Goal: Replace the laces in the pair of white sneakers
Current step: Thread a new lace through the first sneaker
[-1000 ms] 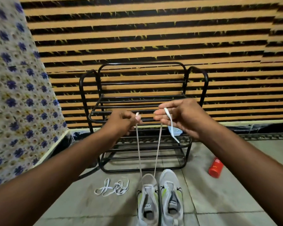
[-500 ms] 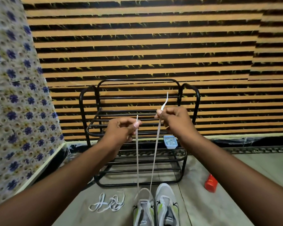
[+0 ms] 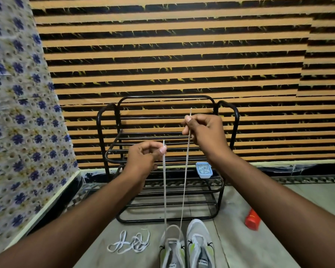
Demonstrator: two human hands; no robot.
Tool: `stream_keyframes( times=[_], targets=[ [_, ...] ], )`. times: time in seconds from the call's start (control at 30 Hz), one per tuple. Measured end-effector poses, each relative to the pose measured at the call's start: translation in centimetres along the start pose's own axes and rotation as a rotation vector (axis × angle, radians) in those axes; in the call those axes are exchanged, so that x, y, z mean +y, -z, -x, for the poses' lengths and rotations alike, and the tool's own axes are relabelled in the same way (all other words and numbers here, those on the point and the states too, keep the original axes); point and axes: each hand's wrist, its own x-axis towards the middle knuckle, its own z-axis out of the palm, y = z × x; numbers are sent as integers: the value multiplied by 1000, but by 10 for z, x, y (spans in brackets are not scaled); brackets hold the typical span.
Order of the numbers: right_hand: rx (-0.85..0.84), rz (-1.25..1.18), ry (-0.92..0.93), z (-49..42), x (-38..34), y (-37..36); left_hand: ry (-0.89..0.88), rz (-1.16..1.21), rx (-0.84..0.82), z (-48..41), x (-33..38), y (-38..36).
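The left hand [image 3: 145, 159] pinches one end of a white lace [image 3: 164, 190] between thumb and forefinger, the tip standing just above the fingers. The right hand [image 3: 205, 132], held higher and a little farther off, pinches the other end the same way, with a short tip poking up past the thumb. Both strands run taut and nearly straight down, close together, to the toe end of the near sneaker [image 3: 171, 248] on the floor [image 3: 240, 248]. The second sneaker [image 3: 200, 246] stands just beside it on the right, touching or almost so. A loose lace [image 3: 130, 242] lies tangled on the floor to the left of the pair. Behind the shoes stands a black metal rack [image 3: 99, 132], a small blue container [image 3: 203, 169] on one of its shelves. A red bottle [image 3: 252, 222] lies on the floor to the right, against a striped wall [image 3: 182, 55].
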Motion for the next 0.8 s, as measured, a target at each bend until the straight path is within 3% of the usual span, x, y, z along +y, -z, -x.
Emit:
stream_keyframes(
  times=[0.8],
  targets=[
    [-50, 25, 89, -5, 0, -6, -16, -65, 28, -1, 2, 4]
  ],
)
